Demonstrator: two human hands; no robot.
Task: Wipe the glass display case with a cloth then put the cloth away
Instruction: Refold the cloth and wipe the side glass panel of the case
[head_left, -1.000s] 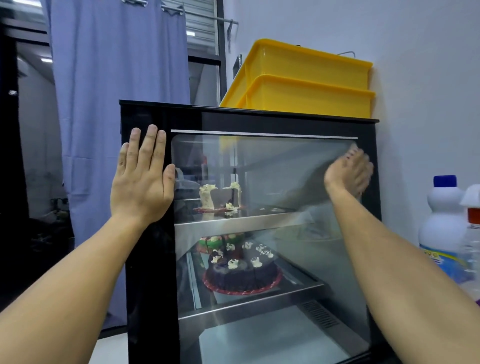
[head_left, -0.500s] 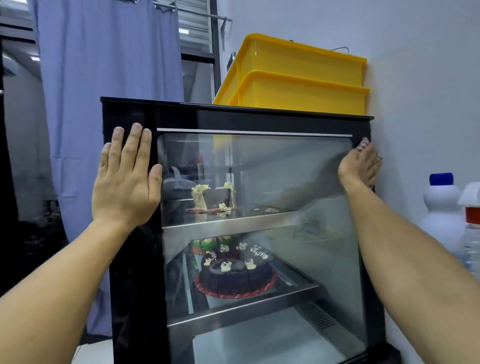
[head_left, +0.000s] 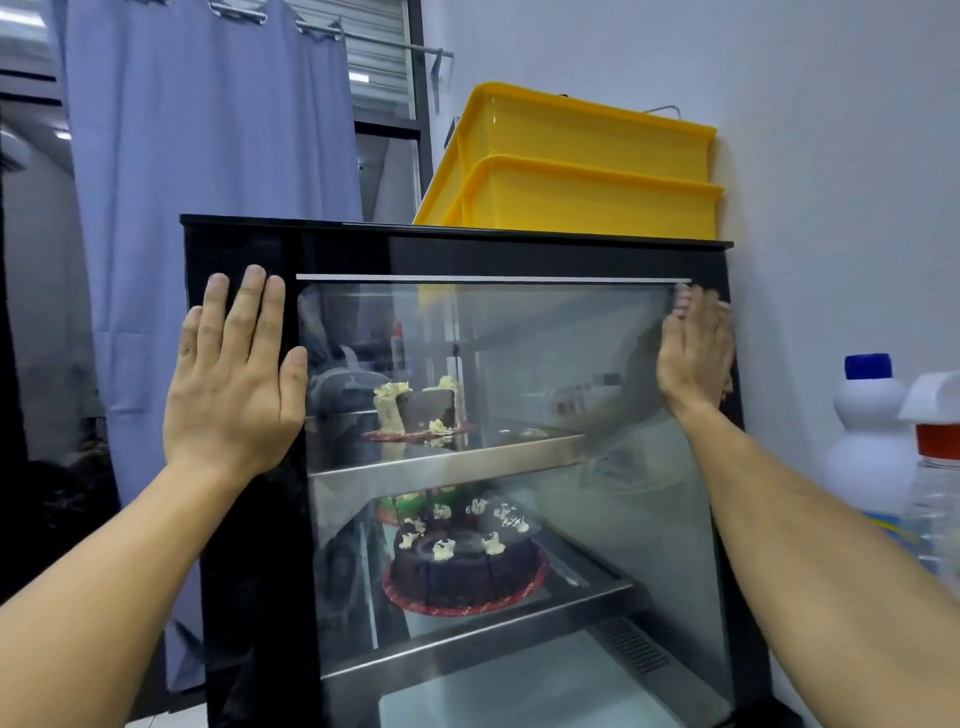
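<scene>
Wiping underway: right hand (head_left: 693, 353) presses cloth (head_left: 684, 300) at glass (head_left: 493, 364) top-right corner; left hand (head_left: 234, 374) flat, bracing frame (head_left: 249, 519). Put-away pending.

A: Left hand (head_left: 234, 374) and forearm noted as bare; no sleeve, glove, ring or watch is seen up to the frame edge.

B: Confirmed. Right hand (head_left: 693, 353) is blurred, so finger detail cannot be recorded; the forearm is likewise uncovered to the frame edge.

A: Short, unpainted nails are logged on the left fingers (head_left: 249, 306).
</scene>
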